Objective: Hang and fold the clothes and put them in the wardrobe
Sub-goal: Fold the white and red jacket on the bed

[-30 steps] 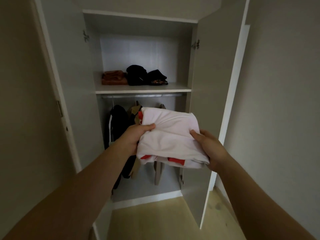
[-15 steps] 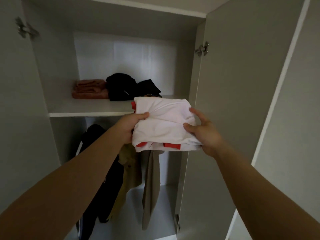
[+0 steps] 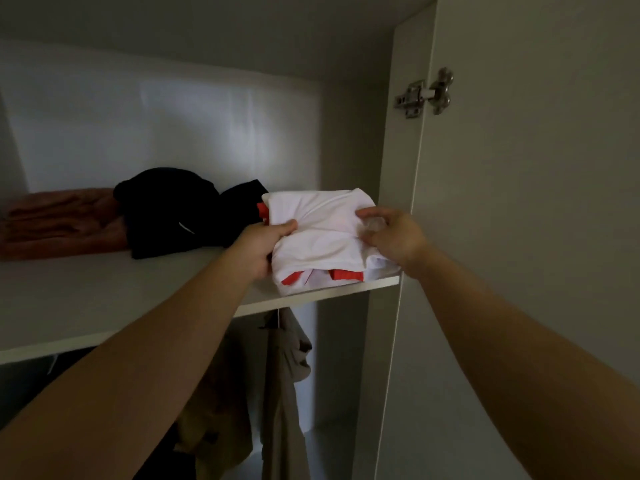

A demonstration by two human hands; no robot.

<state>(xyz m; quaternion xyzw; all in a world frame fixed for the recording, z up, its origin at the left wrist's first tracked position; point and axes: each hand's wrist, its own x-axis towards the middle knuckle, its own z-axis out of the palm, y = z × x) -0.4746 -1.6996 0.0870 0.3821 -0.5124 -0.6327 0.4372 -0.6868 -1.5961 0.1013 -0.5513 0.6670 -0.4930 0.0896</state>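
Now the view looks into an open white wardrobe, read from left to right. At the far left of the white upper shelf (image 3: pixel 104 289) lies a folded rust-brown cloth (image 3: pixel 59 223). Touching its right side is a heap of black folded garments (image 3: pixel 173 209).

Next comes the person's left hand (image 3: pixel 259 247). It grips the left edge of a folded white garment with orange-red trim (image 3: pixel 322 230), thumb on top and fingers curled under the side. The garment sits at the front right corner of the shelf, just beside the black heap, with its near edge at the shelf's lip. The right hand (image 3: pixel 391 237) pinches its right edge, thumb and fingers drawn together on the cloth; this hand is slightly blurred.

Half a second ago both hands held the bundle in the air in front of the shelf. It now appears to rest on the board, so the placing step looks nearly done and only the release seems left. The bundle lies between the two hands, each holding one side.

Below the shelf hang beige garments (image 3: pixel 287 358). Farther right are a metal hinge (image 3: pixel 424 93) and the open white door (image 3: pixel 519 237).
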